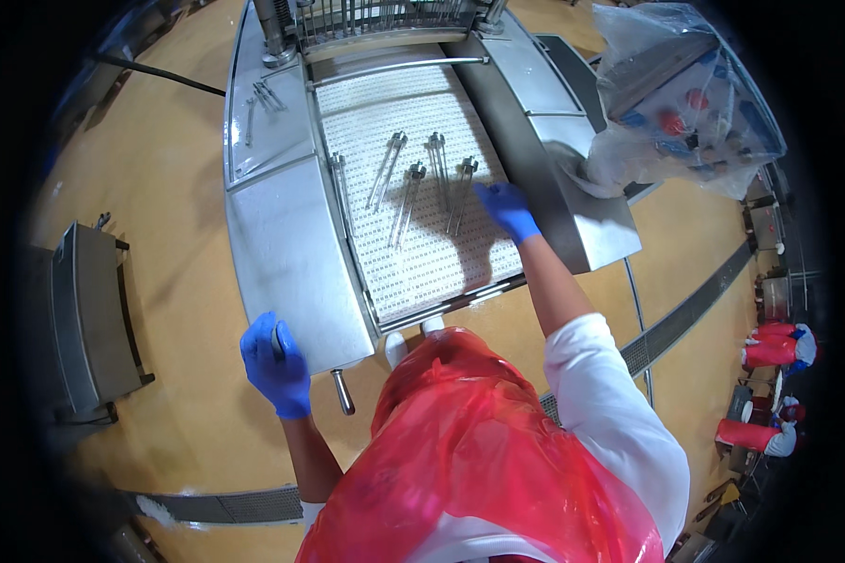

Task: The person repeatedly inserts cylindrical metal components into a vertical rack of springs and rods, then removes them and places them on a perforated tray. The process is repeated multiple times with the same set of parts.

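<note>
Metal tool beside right hand, belt marks unreadably small

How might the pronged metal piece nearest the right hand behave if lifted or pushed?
The pronged metal piece is probably stiff: its thin prongs look straight. Its weight likely sits toward the chunkier block at one end. That block should probably hinder rolling.

Five skinny pronged metal tools lying on the white belt, dark heads facing far, leftmost hugging the left edge.
</note>
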`<state>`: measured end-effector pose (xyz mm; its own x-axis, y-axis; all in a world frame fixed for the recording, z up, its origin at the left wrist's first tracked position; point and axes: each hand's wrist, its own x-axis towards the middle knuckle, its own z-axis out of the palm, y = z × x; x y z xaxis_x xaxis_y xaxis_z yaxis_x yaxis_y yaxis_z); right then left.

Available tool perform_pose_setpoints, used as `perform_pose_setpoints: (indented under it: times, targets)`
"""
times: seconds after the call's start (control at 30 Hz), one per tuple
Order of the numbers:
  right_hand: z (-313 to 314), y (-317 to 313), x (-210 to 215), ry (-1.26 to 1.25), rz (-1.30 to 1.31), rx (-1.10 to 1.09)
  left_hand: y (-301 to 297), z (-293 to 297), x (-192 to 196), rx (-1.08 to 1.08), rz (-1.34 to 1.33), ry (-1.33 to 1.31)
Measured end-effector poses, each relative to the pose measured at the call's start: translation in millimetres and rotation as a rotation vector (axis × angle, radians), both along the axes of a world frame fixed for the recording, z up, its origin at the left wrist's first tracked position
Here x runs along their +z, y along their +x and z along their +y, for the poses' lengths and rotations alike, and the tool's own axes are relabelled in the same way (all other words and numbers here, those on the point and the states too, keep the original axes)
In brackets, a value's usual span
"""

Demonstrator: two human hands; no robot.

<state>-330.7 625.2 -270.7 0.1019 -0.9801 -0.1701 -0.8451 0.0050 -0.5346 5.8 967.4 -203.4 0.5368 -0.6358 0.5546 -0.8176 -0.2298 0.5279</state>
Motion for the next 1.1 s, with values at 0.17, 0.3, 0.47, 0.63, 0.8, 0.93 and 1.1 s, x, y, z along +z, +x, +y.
perform_pose_setpoints:
  times: [0.17, 0.3, 0.47, 0.63, 0.8, 0.93, 1.1]
  targets:
    - [-35.5, 39.6, -7.0, 0.050, 0.082, -0.007, 2.8, -2.7, 6.4, -0.007, -0.172, 0.017]
    - [-37.2, 42.7, -35.7, 0.033, 0.013, -0.021, 2.6, -2.5, 9.7, 0.019, -0.180, 0.065]
    - [-35.6, 31.0, -20.2, 0.081, -0.062, 0.006, -0.5, 1.7, 7.4, 0.041, -0.179, 0.134]
    - [-61.3, 12.0, -35.9, 0.125, -0.238, 0.008, -6.4, -1.1, 5.1, 0.092, -0.124, 0.151]
    - [-77.0, -3.2, -66.3, 0.218, -0.593, -0.087, -4.6, -4.3, 1.6, 0.073, -0.104, 0.139]
    - [-77.3, 0.7, -58.7, 0.268, -0.657, -0.121, -6.5, -8.8, 7.8, 0.052, -0.181, 0.136]
    - [-79.7, 5.2, -63.6, 0.221, -0.655, -0.143, -2.2, -6.7, 3.7, 0.040, -0.177, 0.137]
